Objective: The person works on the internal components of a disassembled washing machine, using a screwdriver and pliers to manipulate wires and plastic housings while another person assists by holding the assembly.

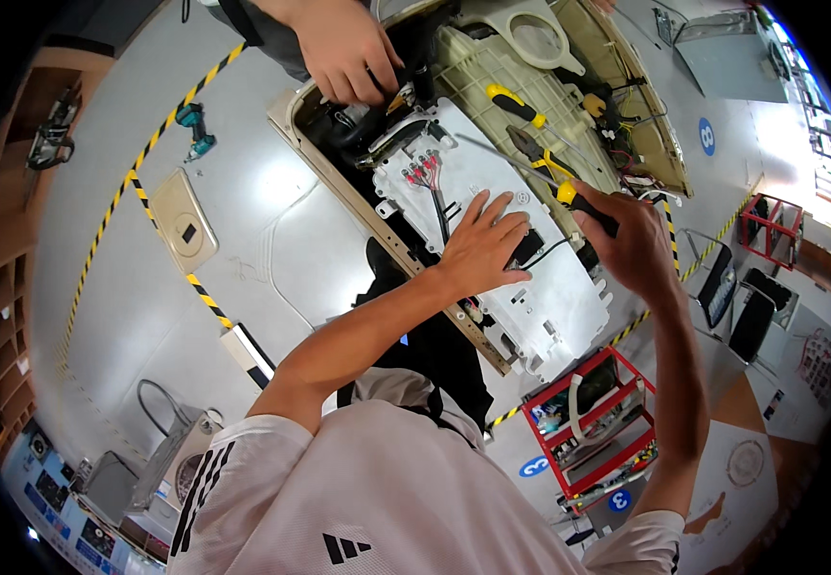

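Observation:
My left hand (pixel 487 240) rests spread on a white metal plate (pixel 549 316) over an opened appliance housing, near a black part with cables and red wire terminals (pixel 423 172). My right hand (pixel 612 230) grips a yellow-black screwdriver (pixel 566 189), its long shaft reaching toward the plate's upper left. Just beyond lie another yellow-black screwdriver (pixel 521 105) and pliers (pixel 530 146), above the cream plastic inside (pixel 473 72). At the top, another person's hand (pixel 348 53) reaches into the dark left part of the housing; what its fingertips touch is unclear.
A cordless drill (pixel 195 125) and a cream panel (pixel 182 220) lie on the floor (pixel 118 268) at left. A red toolbox (pixel 588 426) stands at lower right, another (pixel 770 228) farther right. Metal equipment (pixel 171 450) sits at lower left. Striped tape borders the workspace.

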A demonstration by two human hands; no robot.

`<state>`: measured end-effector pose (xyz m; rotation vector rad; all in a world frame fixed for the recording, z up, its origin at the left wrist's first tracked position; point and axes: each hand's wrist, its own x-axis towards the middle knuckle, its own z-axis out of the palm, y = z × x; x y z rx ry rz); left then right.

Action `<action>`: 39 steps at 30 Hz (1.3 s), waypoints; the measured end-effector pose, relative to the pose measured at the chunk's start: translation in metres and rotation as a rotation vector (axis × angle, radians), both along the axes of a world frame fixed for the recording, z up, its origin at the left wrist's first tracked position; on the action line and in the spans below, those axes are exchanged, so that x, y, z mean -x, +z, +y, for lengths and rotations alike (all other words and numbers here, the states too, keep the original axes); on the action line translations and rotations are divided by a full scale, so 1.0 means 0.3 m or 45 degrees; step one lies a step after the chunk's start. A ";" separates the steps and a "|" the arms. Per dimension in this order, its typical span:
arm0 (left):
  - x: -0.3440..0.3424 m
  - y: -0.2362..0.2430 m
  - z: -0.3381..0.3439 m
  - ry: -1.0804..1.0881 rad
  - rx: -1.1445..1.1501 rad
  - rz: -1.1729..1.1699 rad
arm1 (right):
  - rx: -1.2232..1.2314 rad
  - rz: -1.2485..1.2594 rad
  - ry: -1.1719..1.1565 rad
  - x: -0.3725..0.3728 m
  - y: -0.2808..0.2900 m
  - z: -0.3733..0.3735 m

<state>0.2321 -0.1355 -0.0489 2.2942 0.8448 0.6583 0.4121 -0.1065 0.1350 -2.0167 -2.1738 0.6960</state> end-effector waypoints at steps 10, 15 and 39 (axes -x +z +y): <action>0.002 0.036 0.007 -0.013 0.021 0.002 | 0.147 0.146 0.044 -0.104 -0.055 0.087; 0.016 0.041 0.061 -0.124 0.057 -0.041 | 0.372 0.217 -0.072 -0.078 -0.063 0.104; 0.009 0.066 0.105 -0.188 0.230 -0.107 | -0.494 -0.102 -0.246 -0.215 -0.662 0.311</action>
